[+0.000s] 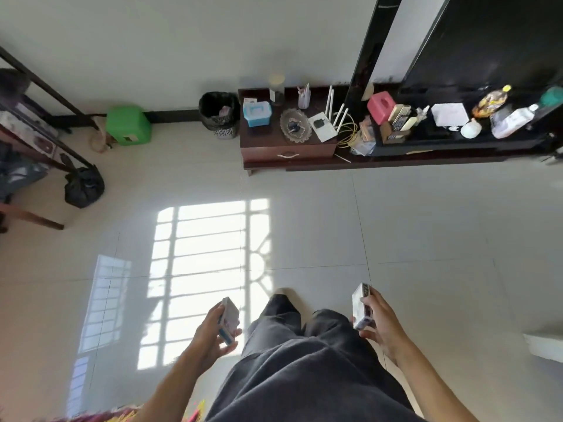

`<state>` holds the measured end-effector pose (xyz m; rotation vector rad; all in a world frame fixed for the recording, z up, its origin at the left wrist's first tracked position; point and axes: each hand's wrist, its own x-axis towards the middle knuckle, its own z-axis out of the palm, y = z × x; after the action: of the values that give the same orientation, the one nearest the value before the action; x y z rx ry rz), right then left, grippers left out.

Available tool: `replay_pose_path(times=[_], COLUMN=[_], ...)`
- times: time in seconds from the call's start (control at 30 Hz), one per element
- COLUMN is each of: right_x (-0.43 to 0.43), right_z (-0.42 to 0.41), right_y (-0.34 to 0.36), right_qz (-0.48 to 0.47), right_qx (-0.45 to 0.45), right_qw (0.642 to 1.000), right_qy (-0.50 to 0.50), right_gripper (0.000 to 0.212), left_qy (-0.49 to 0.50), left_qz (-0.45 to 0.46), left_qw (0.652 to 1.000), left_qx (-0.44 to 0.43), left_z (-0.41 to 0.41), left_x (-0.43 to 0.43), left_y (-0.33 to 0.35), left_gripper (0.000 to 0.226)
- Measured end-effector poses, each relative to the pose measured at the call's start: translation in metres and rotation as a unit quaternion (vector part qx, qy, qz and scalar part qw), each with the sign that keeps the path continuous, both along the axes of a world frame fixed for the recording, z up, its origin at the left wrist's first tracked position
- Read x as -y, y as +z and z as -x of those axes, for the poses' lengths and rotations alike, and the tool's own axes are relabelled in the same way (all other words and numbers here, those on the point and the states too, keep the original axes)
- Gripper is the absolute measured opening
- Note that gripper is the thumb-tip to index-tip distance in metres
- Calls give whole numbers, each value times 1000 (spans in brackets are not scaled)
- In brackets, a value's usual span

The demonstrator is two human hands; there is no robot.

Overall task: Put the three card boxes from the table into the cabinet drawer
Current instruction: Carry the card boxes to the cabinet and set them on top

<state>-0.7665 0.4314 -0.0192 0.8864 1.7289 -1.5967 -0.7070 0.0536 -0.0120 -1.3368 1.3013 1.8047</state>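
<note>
My left hand (213, 332) grips a white and blue card box (229, 319) low in the view, over the tiled floor. My right hand (380, 324) holds another card box (361, 306), white with a dark edge, upright beside my right leg. I cannot tell whether a third box lies behind either one. Across the floor stands a dark wooden cabinet (265, 141) against the wall, its drawer (288, 154) with a pale handle closed. Both hands are far from it.
On the cabinet sit a blue case (257, 113), a glass dish (295, 125) and a white router (323, 126). A black waste bin (219, 114) and green stool (128, 125) stand to its left. A long dark TV stand (451, 144) runs right. A black bag (83, 187) lies left.
</note>
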Motion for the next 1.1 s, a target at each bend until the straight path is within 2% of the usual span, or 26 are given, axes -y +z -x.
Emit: replay_pose_path(times=[0.1,0.33,0.47,0.63,0.73,0.83,0.97,1.1], right_x=[9,22,24,36,50,67,93,117], right_z=[40,140,214,316,372,417,469,515], right_y=[8,0,-8,-4,1,6,5,2], right_qz=[-6,35,56,63,59,71,78,58], right_qx=[10,19,19,28,27,25,34,36], right_qw=[1000,994,994,997,998,997,996,997], right_qy=[-29,-97,-87,-33,-3,10,12,19], right_gripper=[36,28,26,38,39,36,30,36], left_qy=[-42,-90,-58,-4,49,56,92,89], left_qz=[-8,-57,-54,-59,-62,-54,-103,-116], left_qw=[999,993,996,998,997,997,990,989], left_qx=[-11,-59,-36,-36,-20,-30,-28,-32], left_z=[68,209,267,322,346,367,408,468], left_x=[-1,-12,-21,-16,-9,1,20,37], left_y=[6,4,2,7,10,7,0,-8], left_gripper=[41,55,51,64,47,29,55,55])
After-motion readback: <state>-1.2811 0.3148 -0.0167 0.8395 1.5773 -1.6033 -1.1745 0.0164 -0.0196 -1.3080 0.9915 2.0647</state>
